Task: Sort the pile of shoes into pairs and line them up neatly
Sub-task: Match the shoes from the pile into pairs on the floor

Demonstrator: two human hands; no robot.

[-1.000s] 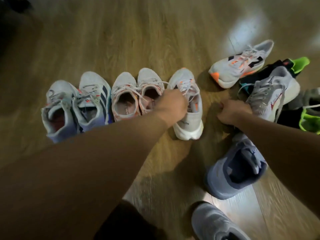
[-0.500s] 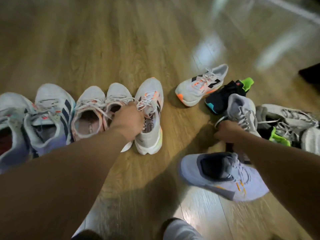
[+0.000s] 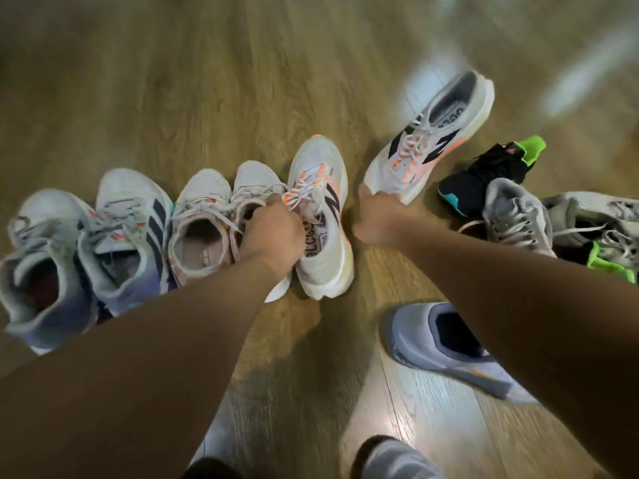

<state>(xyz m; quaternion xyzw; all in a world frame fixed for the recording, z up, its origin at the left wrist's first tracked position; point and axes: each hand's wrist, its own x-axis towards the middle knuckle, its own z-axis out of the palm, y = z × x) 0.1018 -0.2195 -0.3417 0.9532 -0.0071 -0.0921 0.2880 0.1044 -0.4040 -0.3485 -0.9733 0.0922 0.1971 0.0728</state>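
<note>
While the left hand [image 3: 273, 233] is gripping the white shoe [image 3: 325, 250] at the end of the row of shoes [image 3: 131, 216], seemingly to steady it, the right hand [image 3: 375, 219] is pinching the toe of the matching shoe [image 3: 425, 146] just beside it, likely to set the pair together.

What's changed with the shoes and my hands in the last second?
Your right hand let go of the grey laced sneaker and reached to grip the toe of the white sneaker with orange laces. Your left hand still holds the matching sneaker; the lined-up shoes beside it stayed put.
</note>
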